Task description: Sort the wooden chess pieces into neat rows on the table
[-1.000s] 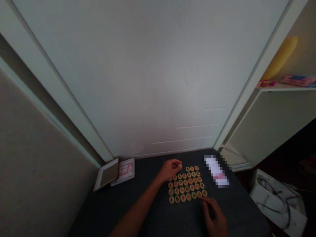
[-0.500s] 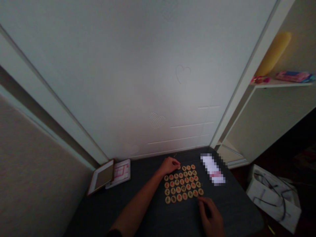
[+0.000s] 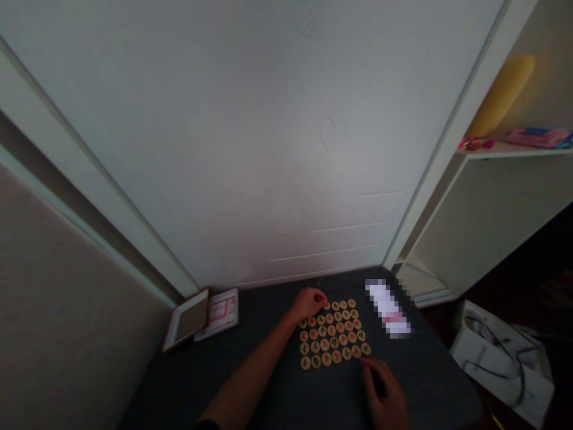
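Observation:
Rows of round wooden Chinese chess pieces (image 3: 333, 343), marked in red or black, lie in a grid on the dark table. At the grid's back edge my left hand (image 3: 308, 303) is closed in a pinch at a chess piece (image 3: 326, 306), left of several others in the short back row. Its fingers partly cover the row in front. My right hand (image 3: 387, 394) rests by the near right corner of the grid, thumb and forefinger drawn together beside the front row. Whatever may be between those fingertips is too small and dark to make out.
A framed item (image 3: 185, 319) and a white-edged card or box (image 3: 224, 312) lie at the table's back left. A blurred-out pale item (image 3: 387, 307) is right of the grid. The white panel (image 3: 268, 149) rises behind; a white box with cables (image 3: 501, 364) stands right of the table.
The view has shifted very slightly, so everything sits a little further right. Both hands keep nearly the same place against the chess pieces.

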Tool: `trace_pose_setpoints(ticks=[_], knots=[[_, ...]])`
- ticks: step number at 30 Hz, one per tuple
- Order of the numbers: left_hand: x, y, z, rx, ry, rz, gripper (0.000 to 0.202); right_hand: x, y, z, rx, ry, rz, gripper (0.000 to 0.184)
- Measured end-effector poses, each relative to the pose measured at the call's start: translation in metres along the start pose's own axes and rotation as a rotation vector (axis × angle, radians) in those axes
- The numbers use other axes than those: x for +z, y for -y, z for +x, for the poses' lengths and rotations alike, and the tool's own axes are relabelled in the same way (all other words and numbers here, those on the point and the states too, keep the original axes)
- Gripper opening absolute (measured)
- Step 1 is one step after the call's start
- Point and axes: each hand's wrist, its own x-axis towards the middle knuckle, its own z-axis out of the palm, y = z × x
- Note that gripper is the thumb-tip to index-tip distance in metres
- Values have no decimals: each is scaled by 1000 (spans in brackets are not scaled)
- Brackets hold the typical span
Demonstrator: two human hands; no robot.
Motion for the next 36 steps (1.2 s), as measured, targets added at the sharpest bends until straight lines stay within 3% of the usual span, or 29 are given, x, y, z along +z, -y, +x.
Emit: trace_pose_setpoints(ticks=[36], knots=[[2, -23, -2, -109, -45, 120, 24, 1, -8, 1, -33, -9, 19, 34]])
